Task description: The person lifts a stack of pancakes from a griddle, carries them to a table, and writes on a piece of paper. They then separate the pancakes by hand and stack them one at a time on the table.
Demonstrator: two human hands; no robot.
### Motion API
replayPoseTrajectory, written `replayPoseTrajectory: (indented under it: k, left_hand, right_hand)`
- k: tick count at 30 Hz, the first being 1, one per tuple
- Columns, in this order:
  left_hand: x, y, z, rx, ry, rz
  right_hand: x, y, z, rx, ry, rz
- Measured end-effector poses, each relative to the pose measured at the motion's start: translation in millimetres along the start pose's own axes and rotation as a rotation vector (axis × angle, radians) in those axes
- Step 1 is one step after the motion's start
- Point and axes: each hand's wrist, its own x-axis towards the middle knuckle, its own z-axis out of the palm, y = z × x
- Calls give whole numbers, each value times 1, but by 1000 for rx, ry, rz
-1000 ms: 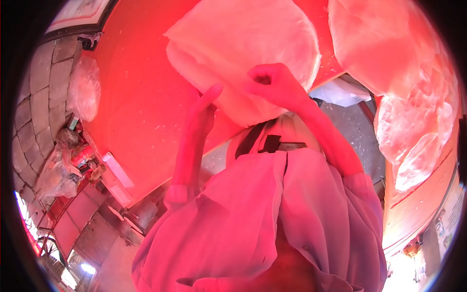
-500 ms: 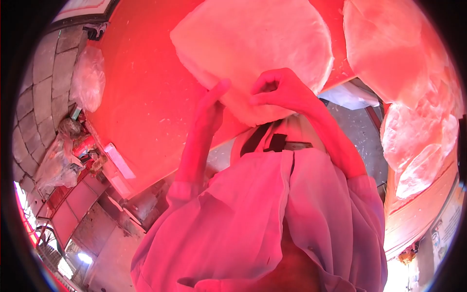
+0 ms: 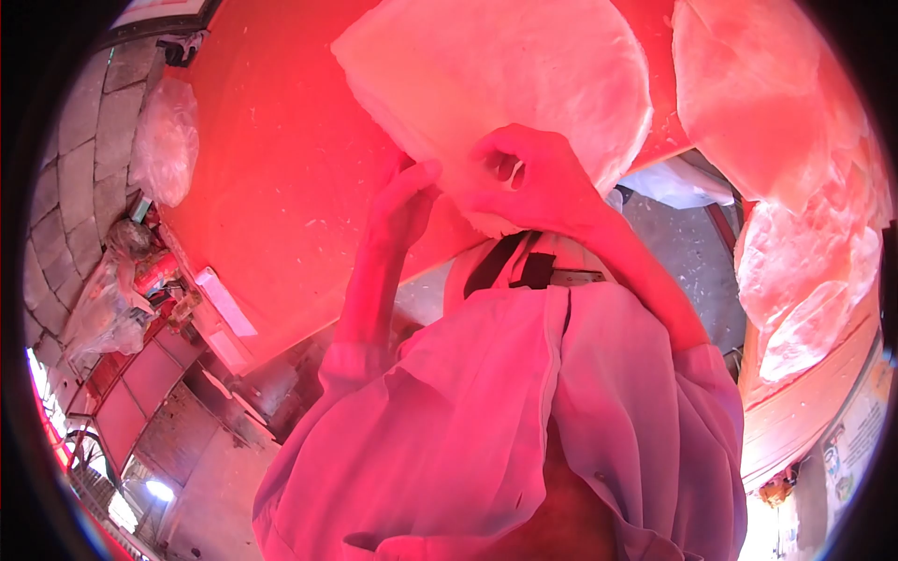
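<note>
A thick stack of pale round flat sheets (image 3: 505,75) lies on the red table (image 3: 271,159), its near edge hanging over the table's rim. My left hand (image 3: 398,201) presses flat against the stack's lower left edge, fingers together. My right hand (image 3: 528,182) lies on top of the near edge, thumb and fingers curled and pinching at the top sheet. Everything is tinted red by the light.
More pale round sheets (image 3: 767,103) are piled at the right, down to a heap (image 3: 804,280). A clear plastic bag (image 3: 164,140) lies at the table's left edge. Bags and clutter (image 3: 122,290) sit on the floor at left. My loose shirt (image 3: 524,421) fills the foreground.
My right hand has slid down to the stack's near edge and curled tighter on the top sheet. My left hand has stayed against the left edge. The view shifted slightly.
</note>
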Motion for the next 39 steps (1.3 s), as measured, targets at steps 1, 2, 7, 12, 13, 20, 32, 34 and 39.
replayPoseTrajectory:
  k: [1,2,7,12,13,20,32,34,39]
  left_hand:
    - [0,1,2,0,1,-2]
    - [0,2,2,0,2,-3]
    - [1,-2,-5,-9,-16,5]
    - [2,-9,-18,-9,41,-1]
    - [3,-11,-22,-4,42,-2]
    - [-6,-47,-67,249,371,83]
    - [6,-44,-110,27,267,-94]
    - [5,-47,-108,44,272,-98]
    - [6,-50,-95,90,297,-98]
  right_hand:
    - [-1,-1,2,-21,7,-55]
    - [0,-2,0,23,-19,-5]
    - [8,-1,-18,191,-134,143]
    - [8,-1,-11,133,-45,150]
    - [7,-2,-6,79,16,110]
    - [14,4,34,-537,67,-187]
    - [-153,-75,-260,476,1020,-98]
    - [-239,-54,-312,460,1268,-137]
    - [-355,-91,-340,167,1656,-260]
